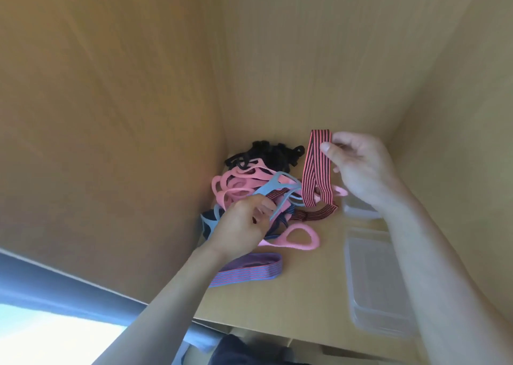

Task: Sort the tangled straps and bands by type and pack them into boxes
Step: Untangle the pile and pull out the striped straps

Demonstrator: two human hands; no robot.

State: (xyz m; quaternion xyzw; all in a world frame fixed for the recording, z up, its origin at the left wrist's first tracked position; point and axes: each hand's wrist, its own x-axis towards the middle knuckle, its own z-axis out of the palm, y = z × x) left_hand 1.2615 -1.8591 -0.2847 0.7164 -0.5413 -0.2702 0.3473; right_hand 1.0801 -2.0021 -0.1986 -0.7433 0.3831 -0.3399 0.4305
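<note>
Head view: one tangled heap of straps and bands (249, 176) is recorded in the far corner of a tan cardboard floor (305, 295), and all places below are given from it. At its far side a clump of black woven straps (272, 153) is seen; through its middle, flat pink silicone straps with cut-out loops (222, 187) are laid over one another. A red-and-black striped elastic band (316, 170) is pinched at its top between thumb and fingers of the right hand (358, 167) and held up above the heap's right edge, while its lower end trails down into the tangle there; it is judged to be raised so that its length can be drawn free. A light blue flat silicone strap (273, 189) is gripped by the curled fingers of the left hand (241, 226) at the heap's near side, apparently to hold the rest back while the striped band is pulled. One pink silicone loop (294, 238) lies just beside the heap's near edge. A purple-and-red striped elastic band (249, 270) has been laid apart, nearer than the heap, probably as a sorted type. Two clear plastic boxes are placed to the heap's right, one near (374, 281) and one farther (358, 210); nothing can be made out packed in either.
</note>
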